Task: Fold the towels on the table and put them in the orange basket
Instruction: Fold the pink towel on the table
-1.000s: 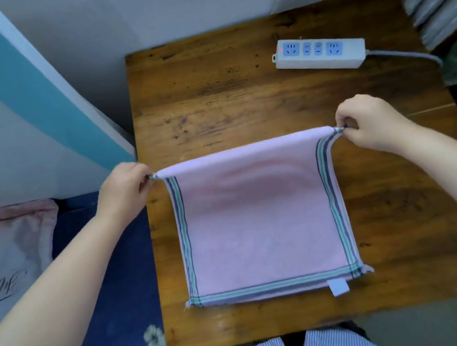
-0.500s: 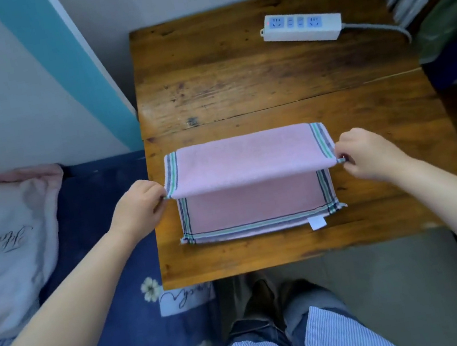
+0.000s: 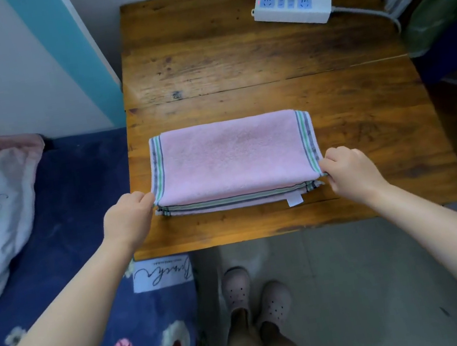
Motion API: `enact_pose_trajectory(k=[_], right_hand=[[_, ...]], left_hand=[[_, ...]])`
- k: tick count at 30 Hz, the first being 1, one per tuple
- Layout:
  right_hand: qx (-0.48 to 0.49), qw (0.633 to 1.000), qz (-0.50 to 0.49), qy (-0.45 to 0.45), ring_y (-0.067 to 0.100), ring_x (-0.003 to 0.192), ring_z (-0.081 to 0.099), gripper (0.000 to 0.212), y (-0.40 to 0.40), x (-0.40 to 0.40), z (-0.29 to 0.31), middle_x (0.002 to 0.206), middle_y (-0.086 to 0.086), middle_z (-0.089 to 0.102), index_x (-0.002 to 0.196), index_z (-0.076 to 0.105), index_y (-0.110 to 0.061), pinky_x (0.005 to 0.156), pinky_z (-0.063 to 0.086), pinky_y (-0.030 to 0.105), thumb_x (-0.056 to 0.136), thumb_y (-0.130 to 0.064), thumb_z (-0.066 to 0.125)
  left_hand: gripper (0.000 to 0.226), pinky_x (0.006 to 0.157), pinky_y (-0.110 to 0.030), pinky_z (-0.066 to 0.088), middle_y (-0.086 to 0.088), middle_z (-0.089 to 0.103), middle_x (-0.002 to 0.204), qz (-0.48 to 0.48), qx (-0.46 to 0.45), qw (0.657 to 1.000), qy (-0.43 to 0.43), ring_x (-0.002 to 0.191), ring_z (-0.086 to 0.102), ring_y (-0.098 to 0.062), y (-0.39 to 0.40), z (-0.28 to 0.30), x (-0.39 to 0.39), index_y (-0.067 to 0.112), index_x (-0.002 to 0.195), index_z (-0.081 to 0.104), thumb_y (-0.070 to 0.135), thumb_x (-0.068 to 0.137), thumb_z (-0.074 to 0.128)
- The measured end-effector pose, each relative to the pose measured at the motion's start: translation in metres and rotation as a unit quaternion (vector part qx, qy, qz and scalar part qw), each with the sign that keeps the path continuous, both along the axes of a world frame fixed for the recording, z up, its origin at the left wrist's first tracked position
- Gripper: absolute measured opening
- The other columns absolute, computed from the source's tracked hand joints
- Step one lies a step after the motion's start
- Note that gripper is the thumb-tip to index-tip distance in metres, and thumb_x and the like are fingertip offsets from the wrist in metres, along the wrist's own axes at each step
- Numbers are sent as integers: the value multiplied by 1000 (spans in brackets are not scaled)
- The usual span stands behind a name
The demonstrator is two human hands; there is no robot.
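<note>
Pink terry towel with striped edges [image 3: 234, 161] lies folded at centre frame, on the near half of the brown wooden table [image 3: 262, 56]. Left hand [image 3: 128, 218] pinches its lower-left corner, right hand [image 3: 350, 174] its lower-right corner, fingers curled. White power strip [image 3: 292, 8] sits upper right.

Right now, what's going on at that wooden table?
A person is folding a pink towel on the wooden table. The left hand pinches the towel's near left corner and the right hand pinches its near right corner, laying the top layer over the layers beneath. A white power strip lies at the far side of the table. No orange basket is in view.
</note>
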State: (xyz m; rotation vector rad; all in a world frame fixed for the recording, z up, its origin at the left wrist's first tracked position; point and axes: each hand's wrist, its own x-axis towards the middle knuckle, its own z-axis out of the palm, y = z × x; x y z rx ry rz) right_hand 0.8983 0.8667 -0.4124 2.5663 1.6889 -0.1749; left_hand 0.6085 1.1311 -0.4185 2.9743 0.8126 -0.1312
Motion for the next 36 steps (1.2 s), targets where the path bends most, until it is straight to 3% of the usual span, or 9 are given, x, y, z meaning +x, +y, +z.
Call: enact_pose_trajectory(k=[7, 12, 15, 18, 22, 25, 28, 33, 36], right_hand=[[46, 999, -12, -4, 30, 38, 46, 35, -13, -18, -20, 48, 13, 48, 47, 49, -2, 45, 23, 24, 29, 20, 71], [48, 998, -18, -25, 30, 36, 46, 34, -16, -22, -30, 47, 13, 48, 45, 49, -3, 46, 21, 22, 28, 19, 71], [47, 998, -12, -36, 30, 35, 47, 23, -15, -25, -33, 46, 12, 49, 46, 49, -4, 42, 15, 19, 39, 10, 66], [0, 999, -25, -45, 29, 36, 49, 36, -14, -32, -28, 44, 8, 50, 43, 52, -6, 37, 30, 22, 19, 5, 76], [47, 995, -70, -56, 31, 47, 51, 25, 0, -30, -12, 52, 12, 53, 45, 56, -2, 45, 27, 25, 37, 7, 78], [98, 992, -71, -27, 36, 64, 63, 12, 32, -33, -3, 67, 17, 63, 54, 61, 1, 48, 48, 33, 46, 8, 67], [85, 995, -45, -2, 40, 89, 68, 21, 74, -39, -9, 92, 21, 70, 77, 71, -1, 70, 55, 51, 64, -4, 54], [20, 999, -20, -21, 28, 103, 67, 50, 137, -47, -31, 112, 9, 70, 102, 71, -9, 92, 48, 41, 74, -27, 34], [-12, 1000, -18, -14, 26, 103, 67, 54, 153, -46, -47, 114, 7, 69, 107, 69, -10, 109, 15, 36, 75, -35, 34]], left_hand=[[46, 56, -8, -3, -5, 25, 44, -28, 13, 999, 11, 44, 19, -15, -6, -10, -6, 1, 45, 44, -24, 20, 73], [49, 56, -12, -10, -9, 42, 39, -80, 8, 996, 48, 29, 40, -24, -6, -21, -12, 3, 43, 48, -17, 11, 78], [34, 42, -17, 7, -11, 59, 65, -95, 24, 983, 154, 56, 58, -27, -10, -9, -2, 4, 71, 60, -5, 46, 81], [19, 66, -25, 29, -2, 55, 111, -33, -16, 965, 261, 103, 52, -21, -10, -9, 1, 16, 107, 52, 12, 90, 43], [31, 51, -26, 26, 4, 45, 69, 65, -55, 983, 165, 70, 43, -19, 3, 8, 12, 20, 60, 31, 23, 87, 45], [29, 42, -23, 18, 3, 39, 58, 79, -77, 994, 0, 61, 44, -21, 13, 5, 27, 16, 55, 37, 19, 83, 43], [34, 36, -23, 37, -10, 62, 66, 30, -75, 995, -63, 58, 61, -29, 5, 2, 59, 3, 66, 62, 21, 76, 35], [50, 81, -48, 54, -27, 64, 115, 46, -124, 991, -34, 106, 64, -41, -3, -21, 123, -6, 106, 65, 23, 78, 35], [79, 118, -42, 5, -12, 11, 157, 111, -166, 980, 23, 147, 7, -27, -2, -40, 127, 10, 147, 22, 49, 81, 5]])
